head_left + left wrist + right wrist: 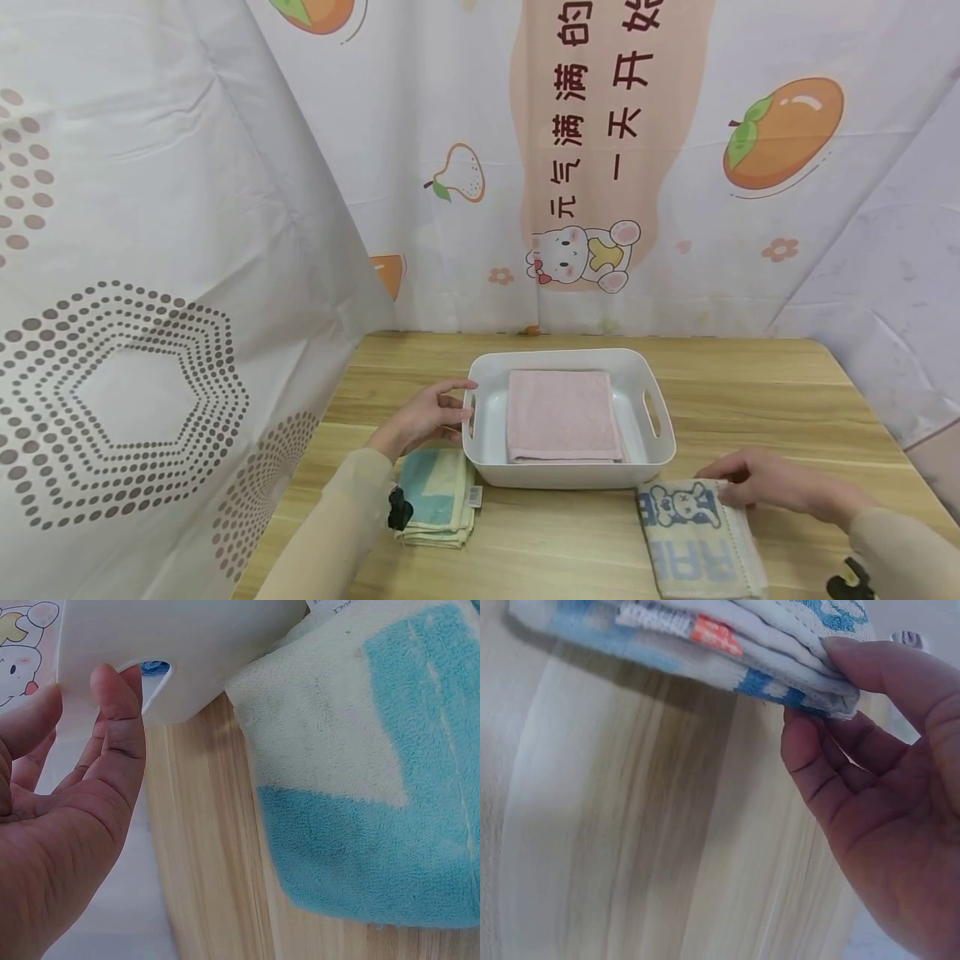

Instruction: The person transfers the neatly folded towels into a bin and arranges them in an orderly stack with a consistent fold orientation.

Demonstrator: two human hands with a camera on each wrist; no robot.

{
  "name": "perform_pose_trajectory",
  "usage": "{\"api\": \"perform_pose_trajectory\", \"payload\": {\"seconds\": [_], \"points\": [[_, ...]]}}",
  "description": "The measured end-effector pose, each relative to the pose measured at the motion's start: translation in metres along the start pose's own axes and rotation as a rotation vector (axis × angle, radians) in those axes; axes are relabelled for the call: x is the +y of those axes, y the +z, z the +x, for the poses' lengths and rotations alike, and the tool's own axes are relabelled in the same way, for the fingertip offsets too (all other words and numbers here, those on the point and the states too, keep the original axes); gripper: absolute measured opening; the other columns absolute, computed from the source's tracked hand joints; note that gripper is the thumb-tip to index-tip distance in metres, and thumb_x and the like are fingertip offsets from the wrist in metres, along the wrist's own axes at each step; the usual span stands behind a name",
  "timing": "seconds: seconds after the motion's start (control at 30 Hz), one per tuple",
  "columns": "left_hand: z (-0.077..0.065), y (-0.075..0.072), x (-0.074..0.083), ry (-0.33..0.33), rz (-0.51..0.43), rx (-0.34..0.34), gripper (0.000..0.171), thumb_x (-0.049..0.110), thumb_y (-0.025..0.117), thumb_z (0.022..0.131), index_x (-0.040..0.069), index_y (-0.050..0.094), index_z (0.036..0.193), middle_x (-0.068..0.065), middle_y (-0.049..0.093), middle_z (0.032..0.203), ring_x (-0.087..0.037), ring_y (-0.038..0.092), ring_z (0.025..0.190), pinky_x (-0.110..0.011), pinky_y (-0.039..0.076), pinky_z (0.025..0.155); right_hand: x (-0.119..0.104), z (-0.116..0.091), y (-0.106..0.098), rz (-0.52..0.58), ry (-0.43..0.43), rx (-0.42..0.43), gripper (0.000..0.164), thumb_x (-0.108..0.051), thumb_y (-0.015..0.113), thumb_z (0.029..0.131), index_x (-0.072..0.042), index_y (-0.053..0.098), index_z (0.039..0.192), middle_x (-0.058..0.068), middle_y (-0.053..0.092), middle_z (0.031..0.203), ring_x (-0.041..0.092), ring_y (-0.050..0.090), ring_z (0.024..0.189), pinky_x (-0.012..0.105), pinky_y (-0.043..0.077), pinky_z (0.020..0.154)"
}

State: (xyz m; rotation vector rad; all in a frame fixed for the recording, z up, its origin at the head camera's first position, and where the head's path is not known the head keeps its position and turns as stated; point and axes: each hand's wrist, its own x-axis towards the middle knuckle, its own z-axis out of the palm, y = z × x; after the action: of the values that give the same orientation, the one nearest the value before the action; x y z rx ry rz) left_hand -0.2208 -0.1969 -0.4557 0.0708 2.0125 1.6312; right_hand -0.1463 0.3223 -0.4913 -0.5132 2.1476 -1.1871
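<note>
My left hand (431, 412) is at the left end of a white plastic basket (570, 477), its thumb and fingers pinching the wall by the handle hole. Inside the basket lies a folded pink towel (562, 412). Below that hand, a folded cream-and-turquoise towel (435, 492) rests on the table; the left wrist view shows its looped surface close up. My right hand (776, 483) pinches the edge of a folded white-and-blue towel (693, 533) with a rabbit pattern, in front of the basket's right corner. In the right wrist view, its stacked layers and a red-and-white label (716, 634) show.
The wooden table (780, 400) carries everything. A printed curtain (450, 83) hangs along the table's back edge, and a white cloth with brown dots (150, 392) hangs at the left.
</note>
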Motion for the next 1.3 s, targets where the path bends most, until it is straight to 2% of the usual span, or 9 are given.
{"api": "perform_pose_trajectory", "payload": {"seconds": [0.13, 0.33, 0.53, 0.77, 0.9, 1.0, 1.17, 1.3], "points": [[0.0, 0.0, 0.001, 0.003, 0.001, -0.004, 0.05, 0.014, 0.063, 0.09, 0.024, 0.046, 0.136, -0.019, 0.054, 0.114, -0.028, 0.061, 0.086, -0.045, 0.053, 0.075, -0.003, -0.005, -0.004, -0.018, -0.003, 0.022, 0.032, -0.015, 0.06, 0.089, -0.009, 0.063, 0.121, 0.007, 0.062, 0.112, 0.007, 0.056, 0.085, 0.027, 0.049, 0.063], [-0.001, 0.001, 0.002, 0.009, -0.002, -0.012, 0.051, 0.014, 0.062, 0.09, 0.021, 0.044, 0.138, -0.019, 0.053, 0.114, -0.027, 0.061, 0.085, -0.045, 0.053, 0.075, -0.001, -0.01, -0.012, -0.003, -0.078, 0.024, 0.035, -0.012, 0.058, 0.091, 0.0, 0.058, 0.125, 0.007, 0.064, 0.11, 0.01, 0.058, 0.073, 0.028, 0.048, 0.058], [-0.001, 0.001, 0.001, 0.008, 0.004, -0.019, 0.052, 0.013, 0.061, 0.091, 0.022, 0.044, 0.138, -0.019, 0.053, 0.115, -0.027, 0.061, 0.086, -0.044, 0.053, 0.075, -0.002, -0.02, -0.021, -0.012, -0.011, 0.041, 0.038, -0.019, 0.057, 0.093, -0.008, 0.056, 0.129, 0.009, 0.058, 0.123, 0.009, 0.058, 0.085, 0.028, 0.049, 0.064], [0.0, 0.001, 0.0, 0.007, 0.003, -0.016, 0.05, 0.015, 0.062, 0.09, 0.025, 0.046, 0.137, -0.019, 0.053, 0.114, -0.027, 0.061, 0.085, -0.045, 0.052, 0.076, 0.0, -0.027, -0.035, 0.002, -0.028, 0.081, 0.037, -0.017, 0.055, 0.094, -0.004, 0.056, 0.128, -0.001, 0.063, 0.114, 0.014, 0.059, 0.08, 0.031, 0.05, 0.065], [0.0, 0.001, 0.0, 0.011, 0.007, -0.011, 0.051, 0.014, 0.063, 0.09, 0.024, 0.046, 0.137, -0.019, 0.053, 0.113, -0.026, 0.061, 0.084, -0.045, 0.053, 0.075, -0.004, -0.031, -0.041, -0.005, 0.009, 0.116, 0.04, -0.022, 0.055, 0.095, -0.005, 0.054, 0.131, 0.006, 0.062, 0.116, 0.015, 0.059, 0.082, 0.03, 0.049, 0.067], [-0.001, 0.001, 0.001, 0.014, 0.013, -0.009, 0.052, 0.013, 0.062, 0.09, 0.022, 0.045, 0.138, -0.019, 0.053, 0.113, -0.026, 0.061, 0.083, -0.043, 0.053, 0.074, -0.008, -0.033, -0.046, -0.049, 0.045, 0.135, 0.04, -0.026, 0.053, 0.096, -0.009, 0.053, 0.132, 0.01, 0.059, 0.121, 0.01, 0.058, 0.088, 0.027, 0.048, 0.069], [0.0, 0.002, 0.0, 0.013, 0.018, -0.011, 0.052, 0.013, 0.062, 0.09, 0.022, 0.044, 0.138, -0.019, 0.053, 0.113, -0.025, 0.061, 0.083, -0.044, 0.053, 0.074, -0.012, -0.036, -0.053, -0.138, 0.086, 0.189, 0.039, -0.034, 0.053, 0.094, -0.019, 0.056, 0.131, 0.006, 0.055, 0.128, 0.002, 0.055, 0.101, 0.024, 0.048, 0.072], [0.0, 0.002, 0.0, 0.012, 0.018, -0.011, 0.052, 0.013, 0.061, 0.09, 0.023, 0.044, 0.138, -0.019, 0.052, 0.114, -0.025, 0.06, 0.082, -0.043, 0.053, 0.074, -0.013, -0.037, -0.057, -0.145, 0.074, 0.22, 0.041, -0.034, 0.054, 0.094, -0.016, 0.055, 0.132, 0.008, 0.056, 0.127, 0.001, 0.055, 0.102, 0.025, 0.048, 0.073]]}}
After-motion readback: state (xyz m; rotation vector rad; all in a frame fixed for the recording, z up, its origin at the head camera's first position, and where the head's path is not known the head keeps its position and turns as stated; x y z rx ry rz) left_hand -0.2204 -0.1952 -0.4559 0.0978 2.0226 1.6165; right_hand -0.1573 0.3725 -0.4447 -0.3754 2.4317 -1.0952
